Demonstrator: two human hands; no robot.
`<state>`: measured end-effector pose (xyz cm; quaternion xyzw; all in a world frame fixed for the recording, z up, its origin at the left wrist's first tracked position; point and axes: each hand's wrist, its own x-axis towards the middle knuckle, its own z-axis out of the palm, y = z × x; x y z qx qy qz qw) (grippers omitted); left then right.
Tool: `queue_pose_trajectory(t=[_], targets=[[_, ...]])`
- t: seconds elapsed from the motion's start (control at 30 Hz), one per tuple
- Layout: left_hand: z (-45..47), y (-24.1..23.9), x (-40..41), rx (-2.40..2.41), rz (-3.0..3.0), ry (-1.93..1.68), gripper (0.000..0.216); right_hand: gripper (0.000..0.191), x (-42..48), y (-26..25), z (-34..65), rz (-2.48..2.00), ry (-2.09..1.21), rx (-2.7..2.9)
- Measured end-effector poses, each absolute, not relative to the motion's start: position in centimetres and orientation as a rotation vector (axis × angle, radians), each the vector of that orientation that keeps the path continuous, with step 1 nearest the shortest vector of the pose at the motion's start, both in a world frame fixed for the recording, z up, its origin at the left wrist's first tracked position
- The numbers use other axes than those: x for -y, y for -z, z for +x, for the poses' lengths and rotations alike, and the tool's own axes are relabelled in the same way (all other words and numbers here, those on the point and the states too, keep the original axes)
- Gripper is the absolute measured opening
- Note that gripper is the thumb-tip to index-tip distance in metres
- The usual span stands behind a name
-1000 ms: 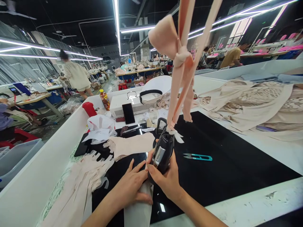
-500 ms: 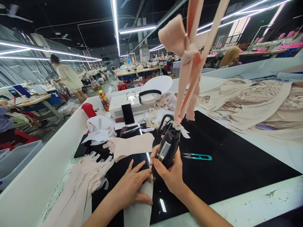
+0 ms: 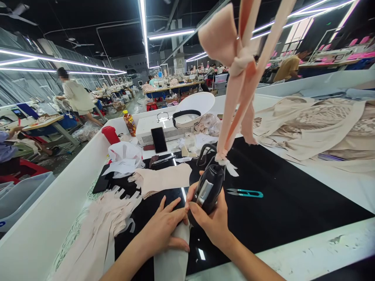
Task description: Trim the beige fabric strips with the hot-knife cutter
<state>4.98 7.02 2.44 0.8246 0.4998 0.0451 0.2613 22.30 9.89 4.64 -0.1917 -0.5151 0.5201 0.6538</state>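
My left hand (image 3: 164,230) lies flat with fingers spread, pressing on a pale fabric piece (image 3: 171,265) at the front of the black work surface. My right hand (image 3: 215,218) is wrapped round a black handheld electric tool (image 3: 209,181) with a silver lever on its side. The tool's lower end is beside the fabric's right edge and my left fingertips, largely hidden by my hands. Knotted pink fabric strips (image 3: 238,86) run up from its top, beside a dark cord. Teal thread snips (image 3: 246,193) lie to the right of my right hand.
Stacked beige pieces (image 3: 166,179) and pale strips (image 3: 99,230) lie left. Behind are a phone (image 3: 159,139), a pen (image 3: 164,159), a white vented box (image 3: 143,132) and a visor (image 3: 195,107). Lace-patterned fabric (image 3: 316,121) covers the right side. White side walls (image 3: 38,218) border the table.
The tool in my right hand has shifted slightly right, and the pink strips have swung right with it. My left hand stays almost in place on the fabric.
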Motion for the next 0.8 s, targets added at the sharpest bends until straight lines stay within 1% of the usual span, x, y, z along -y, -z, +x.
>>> queue_pose_trajectory(t=[0.27, 0.33, 0.43, 0.5, 0.57, 0.7, 0.8], targets=[[5.2, -3.0, -6.9, -1.354, 2.232, -0.104, 0.066, 0.028, -9.4, -4.0, 22.2, -0.432, -1.224, 1.164], [5.2, -2.9, -6.9, -1.339, 2.239, -0.126, 0.072, 0.029, -9.2, -4.0, 22.3, -0.417, -1.244, 1.158], [5.0, -2.5, -6.9, -1.327, 2.261, -0.135, 0.088, 0.038, -8.7, -3.9, 22.4, -0.398, -1.265, 1.17], [4.9, -2.3, -7.0, -1.329, 2.266, -0.129, 0.094, 0.046, -8.4, -3.9, 22.4, -0.404, -1.26, 1.181], [4.8, -2.2, -7.0, -1.325, 2.261, -0.119, 0.096, 0.051, -8.3, -4.0, 22.3, -0.41, -1.245, 1.188], [4.7, -2.4, -7.2, -1.285, 2.257, -0.088, 0.095, 0.051, -8.2, -4.1, 22.3, -0.389, -1.258, 1.188], [4.6, -2.4, -7.2, -1.28, 2.26, -0.086, 0.1, 0.058, -8.0, -3.9, 22.5, -0.384, -1.277, 1.195]])
